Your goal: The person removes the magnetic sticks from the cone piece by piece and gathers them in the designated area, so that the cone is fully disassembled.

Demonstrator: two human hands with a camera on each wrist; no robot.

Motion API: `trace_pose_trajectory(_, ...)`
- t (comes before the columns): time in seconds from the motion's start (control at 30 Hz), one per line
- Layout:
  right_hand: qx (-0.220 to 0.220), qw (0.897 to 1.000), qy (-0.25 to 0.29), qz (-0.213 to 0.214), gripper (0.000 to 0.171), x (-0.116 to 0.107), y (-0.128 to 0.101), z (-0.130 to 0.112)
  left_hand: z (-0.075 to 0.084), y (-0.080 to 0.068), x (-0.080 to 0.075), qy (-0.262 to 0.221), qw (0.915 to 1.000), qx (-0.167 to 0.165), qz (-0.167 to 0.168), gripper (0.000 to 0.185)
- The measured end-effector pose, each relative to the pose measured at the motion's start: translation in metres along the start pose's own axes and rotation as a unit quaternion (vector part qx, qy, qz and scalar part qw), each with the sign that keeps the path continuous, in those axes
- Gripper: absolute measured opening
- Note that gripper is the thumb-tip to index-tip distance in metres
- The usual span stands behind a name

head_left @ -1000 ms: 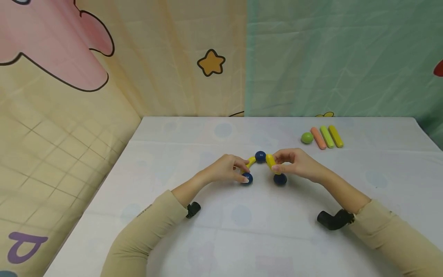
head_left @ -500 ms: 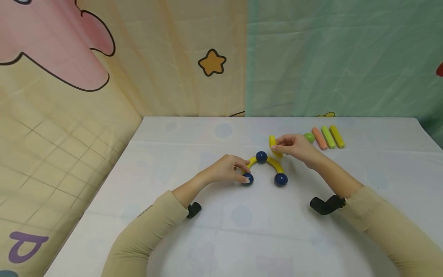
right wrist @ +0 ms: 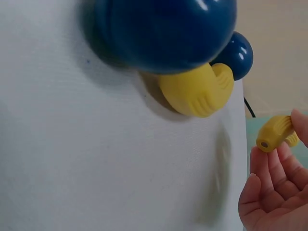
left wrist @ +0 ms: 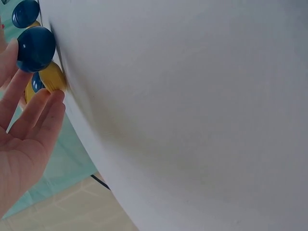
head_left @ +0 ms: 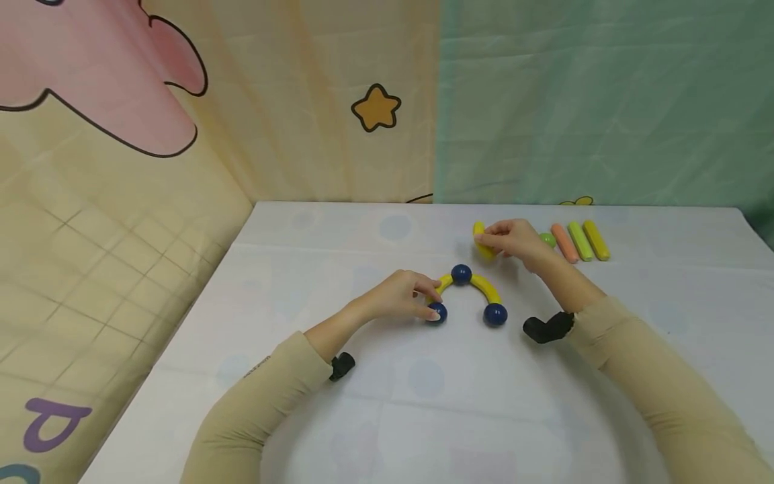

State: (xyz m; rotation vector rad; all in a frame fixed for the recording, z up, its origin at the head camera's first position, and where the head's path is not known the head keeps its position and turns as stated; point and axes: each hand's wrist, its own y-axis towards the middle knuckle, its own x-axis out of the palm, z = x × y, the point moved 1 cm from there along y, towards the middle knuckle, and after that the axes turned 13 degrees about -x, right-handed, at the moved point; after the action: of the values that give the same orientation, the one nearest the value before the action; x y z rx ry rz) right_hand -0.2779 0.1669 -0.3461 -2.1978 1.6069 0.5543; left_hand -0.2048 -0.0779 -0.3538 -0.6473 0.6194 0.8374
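On the white tabletop, an arch joins three dark blue balls with two curved yellow magnetic sticks. My left hand (head_left: 402, 296) pinches the left end ball (head_left: 441, 310) between thumb and index finger. Its other fingertips touch the left curved stick (left wrist: 52, 76). At the arch's top is the middle ball (head_left: 461, 274); the right curved stick (head_left: 486, 288) runs down to the right end ball (head_left: 495, 314). Behind the arch, my right hand (head_left: 514, 240) holds a separate curved yellow stick (right wrist: 273, 134) between thumb and fingers, a small metal disc showing at its end.
At the back right lie a green ball (head_left: 547, 238), partly behind my right hand, an orange stick (head_left: 565, 243), a light green stick (head_left: 580, 240) and a yellow stick (head_left: 596, 240). A printed curtain (head_left: 544, 101) hangs behind the table. Black wrist cameras (head_left: 547, 328) stick out below both sleeves.
My right hand has moved from the arch's right side toward the back of the table, carrying the separate curved yellow stick. My left hand stays on the left end ball.
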Motion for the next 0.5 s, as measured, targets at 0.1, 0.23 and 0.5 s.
trace_pose_trajectory(0.1, 0.030, 0.999, 0.018, 0.003, 0.051, 0.000, 0.007, 0.004, 0.000, 0.000, 0.000, 0.003, 1.0000, -0.001, -0.001, 0.020)
trace_pose_trajectory(0.23, 0.069, 0.997, 0.028, 0.007, 0.053, 0.000, 0.016, 0.010, 0.000, 0.002, 0.000, 0.005, 1.0000, 0.003, -0.002, 0.020)
trace_pose_trajectory(0.5, 0.088, 0.996, 0.005, 0.006, 0.046, 0.004, 0.027, 0.013, -0.001, 0.001, 0.000, 0.000, 1.0000, 0.002, -0.003, 0.020)
